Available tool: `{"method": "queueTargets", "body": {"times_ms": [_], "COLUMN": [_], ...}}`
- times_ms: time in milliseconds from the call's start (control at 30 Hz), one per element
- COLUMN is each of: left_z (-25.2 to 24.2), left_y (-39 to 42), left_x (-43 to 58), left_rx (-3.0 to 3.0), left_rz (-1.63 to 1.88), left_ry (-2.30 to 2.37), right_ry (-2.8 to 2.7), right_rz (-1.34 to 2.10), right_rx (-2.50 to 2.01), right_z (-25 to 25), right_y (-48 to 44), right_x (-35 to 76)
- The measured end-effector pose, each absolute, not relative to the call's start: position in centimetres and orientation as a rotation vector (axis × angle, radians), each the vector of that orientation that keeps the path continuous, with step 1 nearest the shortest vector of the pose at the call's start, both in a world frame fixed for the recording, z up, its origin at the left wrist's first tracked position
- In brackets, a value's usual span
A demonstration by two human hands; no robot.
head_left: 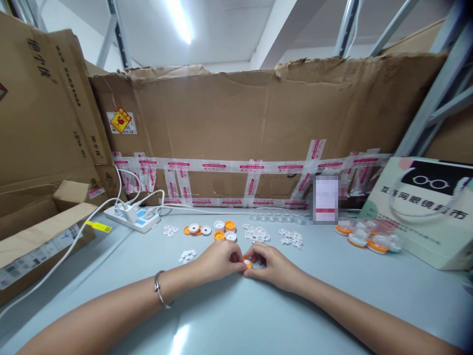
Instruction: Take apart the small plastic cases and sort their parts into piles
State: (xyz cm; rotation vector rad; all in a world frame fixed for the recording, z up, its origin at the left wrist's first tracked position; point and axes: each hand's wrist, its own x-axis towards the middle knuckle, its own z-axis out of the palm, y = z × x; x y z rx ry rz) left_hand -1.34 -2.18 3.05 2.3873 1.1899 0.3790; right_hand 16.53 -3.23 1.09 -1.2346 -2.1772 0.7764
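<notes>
My left hand (218, 260) and my right hand (271, 264) meet at the middle of the grey table (258, 315). Both pinch one small orange and white round cap (247, 264) between their fingertips, just above the tabletop. A metal bracelet (159, 290) sits on my left wrist. Just beyond my hands lie several orange and white caps (224, 230), and a little pile of white discs (187, 255) lies to the left of my left hand.
Heaps of small white plastic pieces (273, 235) lie behind my hands. Filled clear containers with orange lids (365, 237) stand at the right beside a paper bag (424, 207). A white power strip (131, 217) and open cardboard boxes (37, 236) are at the left. A taped cardboard wall (258, 138) closes the back.
</notes>
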Motion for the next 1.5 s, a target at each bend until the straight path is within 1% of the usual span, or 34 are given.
{"method": "queueTargets", "body": {"times_ms": [433,733,867,1000,1100,1200,1500], "left_z": [3.8,4.7,4.9,6.7,8.5,9.4,9.5], "left_y": [-2.4,-3.5,-3.2,-2.3,-1.4,-0.7,-0.3], "left_x": [-1.1,-0.3,-0.4,-1.6,-3.3,-4.9,-5.7], "left_rx": [2.490,2.820,2.851,2.756,2.716,2.727,2.660], "left_rz": [0.207,-0.018,0.029,0.054,-0.071,-0.262,-0.660], "left_ry": [1.395,1.419,1.338,1.461,1.544,1.506,1.601], "right_ry": [-2.102,-2.119,-2.111,-2.105,-2.106,-2.104,-2.124], "right_rz": [0.706,0.672,0.687,0.708,0.719,0.727,0.716], "right_rx": [-1.265,-1.255,-1.253,-1.273,-1.288,-1.299,-1.294], "right_z": [0.2,0.1,0.2,0.4,0.6,0.7,0.8], "right_y": [-3.5,-3.6,-3.7,-3.7,-3.8,-3.9,-3.9], "right_x": [15.4,15.2,15.3,15.5,15.5,15.6,15.6]}}
